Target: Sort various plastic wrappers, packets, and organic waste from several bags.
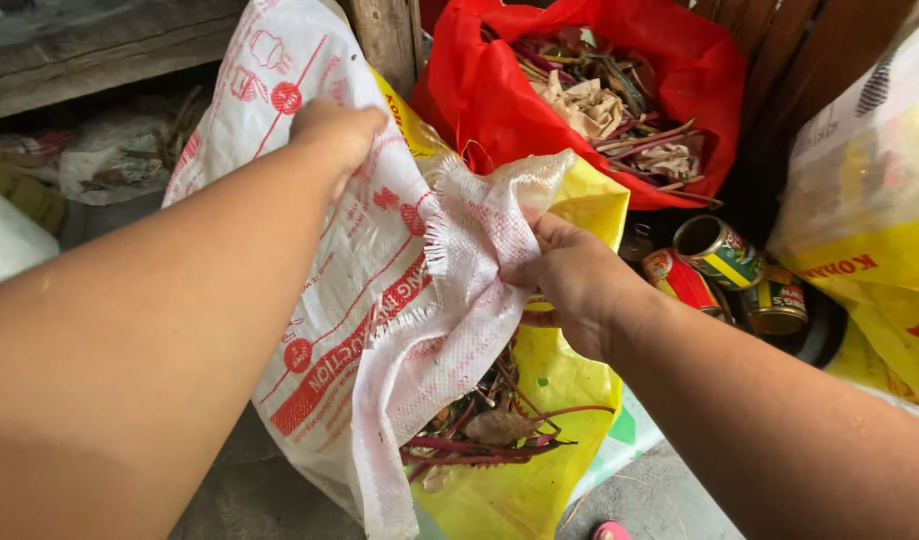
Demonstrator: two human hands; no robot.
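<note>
Grey concrete floor [659,500] below, wooden planks behind. My left hand [334,130] fists the white woven sack [379,300] at its upper edge; my right hand [569,280] pinches its frayed mouth, over stems in a yellow bag [539,480]. Red bag [579,90] and tin cans [724,265] sit right.

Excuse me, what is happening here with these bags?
A person holds a white woven sack with both hands: the left hand grips its upper edge, the right hand pinches the frayed edge. Behind the sack lies a yellow bag with purple stems and dry leaves inside. A red bag further back holds similar scraps, and some tin cans lie at the right.
</note>
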